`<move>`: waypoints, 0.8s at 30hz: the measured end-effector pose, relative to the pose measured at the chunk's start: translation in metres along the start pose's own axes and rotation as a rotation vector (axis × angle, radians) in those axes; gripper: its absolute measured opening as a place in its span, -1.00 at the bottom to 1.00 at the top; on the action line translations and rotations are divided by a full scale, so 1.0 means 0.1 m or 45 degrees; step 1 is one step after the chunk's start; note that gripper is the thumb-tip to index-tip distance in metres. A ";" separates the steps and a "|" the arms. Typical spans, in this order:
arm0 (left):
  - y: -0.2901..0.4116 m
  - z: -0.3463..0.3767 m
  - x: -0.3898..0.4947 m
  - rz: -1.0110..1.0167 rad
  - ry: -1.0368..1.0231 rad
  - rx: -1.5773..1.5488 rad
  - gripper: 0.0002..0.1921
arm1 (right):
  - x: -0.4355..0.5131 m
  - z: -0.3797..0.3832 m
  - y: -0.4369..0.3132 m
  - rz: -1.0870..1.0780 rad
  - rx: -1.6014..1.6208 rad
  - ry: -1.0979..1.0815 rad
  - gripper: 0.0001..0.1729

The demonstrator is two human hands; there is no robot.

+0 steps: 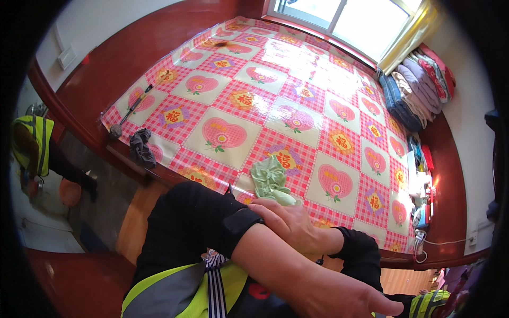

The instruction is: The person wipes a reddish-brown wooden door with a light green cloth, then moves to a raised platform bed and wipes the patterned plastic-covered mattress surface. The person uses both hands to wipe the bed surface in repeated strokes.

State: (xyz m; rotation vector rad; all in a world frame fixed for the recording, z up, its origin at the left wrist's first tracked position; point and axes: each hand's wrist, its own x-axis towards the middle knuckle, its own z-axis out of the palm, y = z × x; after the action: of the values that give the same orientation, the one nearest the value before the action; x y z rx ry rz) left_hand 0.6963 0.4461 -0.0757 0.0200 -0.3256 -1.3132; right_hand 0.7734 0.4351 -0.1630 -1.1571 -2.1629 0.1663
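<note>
My left arm crosses in front of me, its black sleeve (199,214) bunched above the bare forearm. My left hand (346,294) is low at the right, thumb extended; its fingers are mostly hidden. The fingers of my right hand (284,224) grip the gathered cuff of that sleeve. Just beyond the right hand, a crumpled light-green cloth (270,177) lies on the glossy heart-patterned plastic cover (226,153) of a raised bed platform. A dark grey crumpled cloth (142,149) hangs at the platform's near left edge.
A long-handled tool with a round head (115,131) lies at the left edge. Folded quilts (417,87) are stacked by the window (338,24). A white cable (445,241) runs along the right. People in yellow vests appear at left (35,147) and lower right (429,303).
</note>
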 end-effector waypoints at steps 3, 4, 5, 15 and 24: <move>-0.03 -0.05 -0.02 0.016 0.001 0.046 -0.45 | -0.04 0.00 -0.02 0.019 0.010 -0.009 -0.32; -0.03 -0.04 -0.02 0.029 -0.014 0.080 -0.48 | -0.04 0.00 -0.03 0.024 0.016 -0.001 -0.32; -0.03 -0.02 -0.04 0.065 -0.031 0.154 -0.51 | -0.05 0.00 -0.03 0.029 0.020 -0.020 -0.31; 0.01 0.25 -0.06 0.980 0.072 2.871 -0.78 | -0.05 0.16 -0.02 0.068 0.115 -0.056 -0.30; 0.06 -0.06 -0.05 1.186 -0.190 2.233 -0.81 | -0.17 0.29 0.00 0.189 0.099 -0.130 -0.39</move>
State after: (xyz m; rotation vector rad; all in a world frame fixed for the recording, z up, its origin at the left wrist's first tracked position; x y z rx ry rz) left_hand 0.7022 0.4508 -0.0816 1.1010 -1.3283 0.1965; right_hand 0.7624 0.4273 -0.1940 -1.2893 -2.1379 0.3788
